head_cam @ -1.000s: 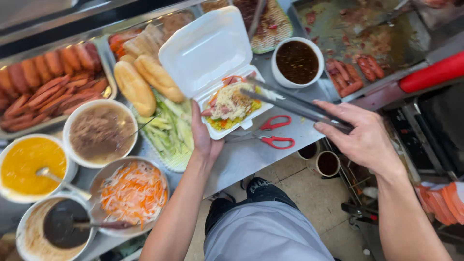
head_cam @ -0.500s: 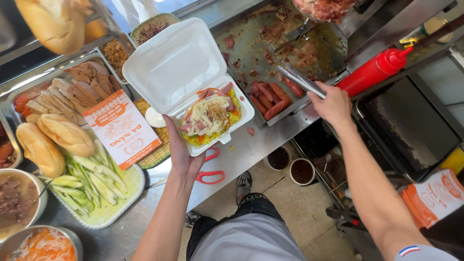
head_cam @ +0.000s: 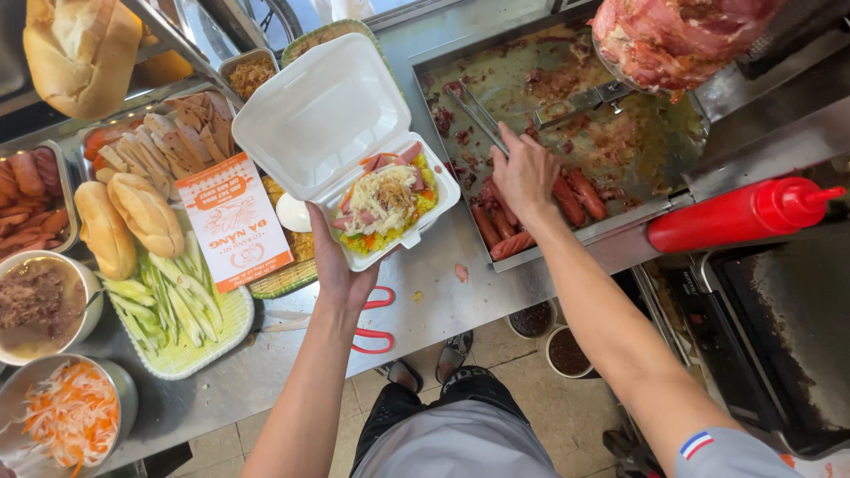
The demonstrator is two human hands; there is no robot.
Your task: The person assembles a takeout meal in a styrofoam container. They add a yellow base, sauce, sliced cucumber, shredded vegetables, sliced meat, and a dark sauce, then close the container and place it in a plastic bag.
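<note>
My left hand (head_cam: 335, 262) holds a white foam clamshell box (head_cam: 329, 124) from below, lid open. Yellow rice with shredded topping and pink meat slices (head_cam: 385, 202) fills its base. My right hand (head_cam: 524, 173) grips metal tongs (head_cam: 476, 113) whose tips reach into a greasy steel griddle tray (head_cam: 651, 211). Several red sausages (head_cam: 580, 193) lie in the tray right beside that hand.
A large cone of roasted meat (head_cam: 673, 35) hangs over the tray. A red squeeze bottle (head_cam: 739, 212) lies at right. Red-handled scissors (head_cam: 376, 319) rest on the steel counter. Left: bread rolls (head_cam: 133, 217), cucumber strips (head_cam: 181, 305), a printed card (head_cam: 232, 221), bowls of minced meat (head_cam: 35, 301) and pickled carrot (head_cam: 66, 412).
My view has shifted right. My right hand moved the tongs from near the box over into the griddle tray beside the sausages. The left hand still holds the box.
</note>
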